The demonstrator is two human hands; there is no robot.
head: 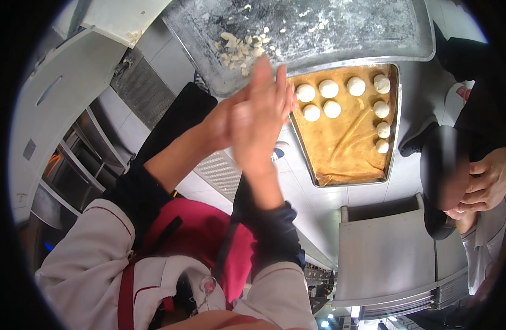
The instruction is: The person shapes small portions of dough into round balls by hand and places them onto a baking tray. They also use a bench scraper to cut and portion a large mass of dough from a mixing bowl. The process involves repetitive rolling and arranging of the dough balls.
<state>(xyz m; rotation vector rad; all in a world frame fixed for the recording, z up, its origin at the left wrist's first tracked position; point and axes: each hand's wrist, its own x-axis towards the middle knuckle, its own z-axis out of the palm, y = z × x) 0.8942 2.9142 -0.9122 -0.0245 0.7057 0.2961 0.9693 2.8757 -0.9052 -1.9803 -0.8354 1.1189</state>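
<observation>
My left hand (224, 117) and my right hand (257, 119) are pressed palm to palm, fingers pointing away from me. Both are blurred, and whatever may lie between the palms is hidden. Just beyond the fingertips, small pale dough scraps (241, 51) lie heaped on a large, flour-dusted metal tray (352, 33). To the right of my hands is a baking pan (395, 123) lined with brown paper (343, 140). Round white dough balls stand on it in rows along the far and right sides, one of them (331, 109) in the second row.
At the right, another person's hand (486, 185) is near a dark, rounded object (445, 177). A metal cabinet (385, 255) stands at lower right. White equipment with open shelves (88, 140) is on the left. Perforated metal plates (143, 84) lie on the tiled floor (286, 185).
</observation>
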